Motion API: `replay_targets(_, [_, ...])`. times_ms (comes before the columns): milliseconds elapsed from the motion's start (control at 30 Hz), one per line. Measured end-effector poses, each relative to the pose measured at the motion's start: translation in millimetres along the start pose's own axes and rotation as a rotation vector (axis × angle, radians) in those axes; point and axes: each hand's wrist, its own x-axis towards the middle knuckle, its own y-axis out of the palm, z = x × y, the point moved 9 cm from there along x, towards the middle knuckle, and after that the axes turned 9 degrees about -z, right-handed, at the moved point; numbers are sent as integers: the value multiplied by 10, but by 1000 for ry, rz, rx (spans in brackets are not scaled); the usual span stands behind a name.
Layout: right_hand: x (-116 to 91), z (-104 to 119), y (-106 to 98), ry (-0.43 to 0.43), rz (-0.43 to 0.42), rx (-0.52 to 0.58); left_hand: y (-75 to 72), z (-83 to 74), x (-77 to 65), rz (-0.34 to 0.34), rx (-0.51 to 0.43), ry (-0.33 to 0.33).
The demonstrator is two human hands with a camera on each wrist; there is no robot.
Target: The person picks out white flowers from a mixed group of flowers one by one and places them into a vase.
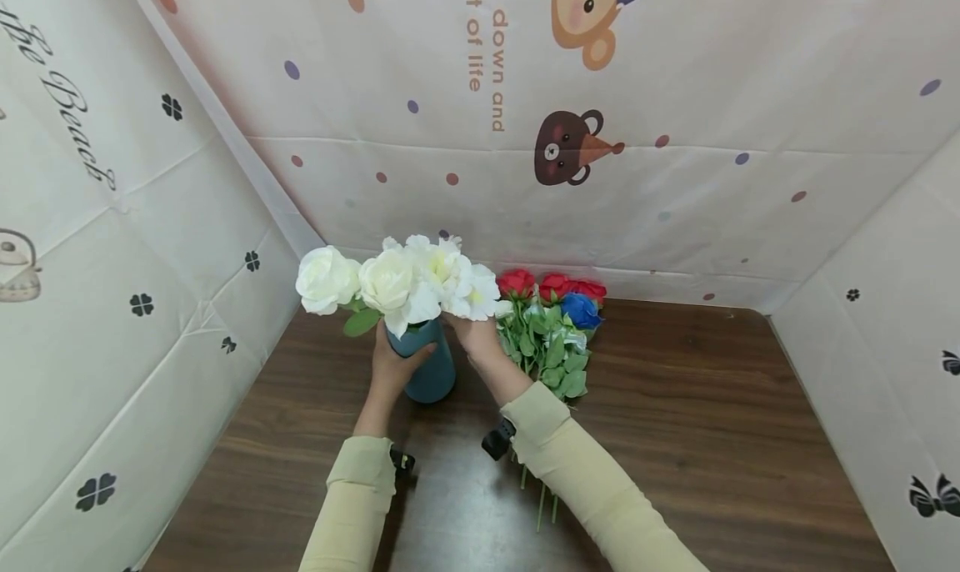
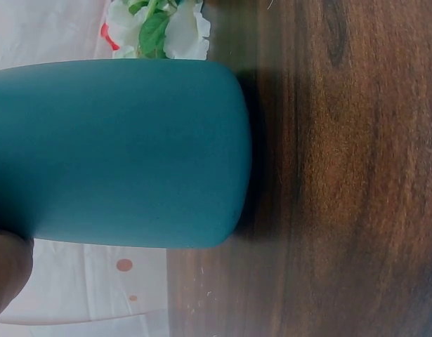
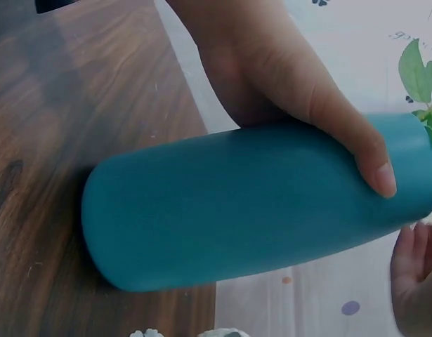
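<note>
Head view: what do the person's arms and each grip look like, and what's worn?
The left sleeve and right sleeve are plain pale yellow with wide, cuffed ends. The left grip and right grip are gloveless. A small black device sits by each wrist.

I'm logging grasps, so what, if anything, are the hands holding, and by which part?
The left hand grips the teal, matte, rounded vase near its top. The right hand is close by; whether it holds anything cannot be told.

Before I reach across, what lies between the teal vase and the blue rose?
In the head view, the right hand, then green leaves, lie between the teal vase and the blue rose.
</note>
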Motion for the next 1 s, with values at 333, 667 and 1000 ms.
replay_targets(333, [150,-598,295,444,50,155,-12,-4,-5,-11,33,-1])
replay_targets(667, [29,-470,250,448,125,312,-17,15,-11,-6,19,-28])
replay_targets(1000, [143,-816,-305,278,197,-175,-1,36,-6,4,36,-59])
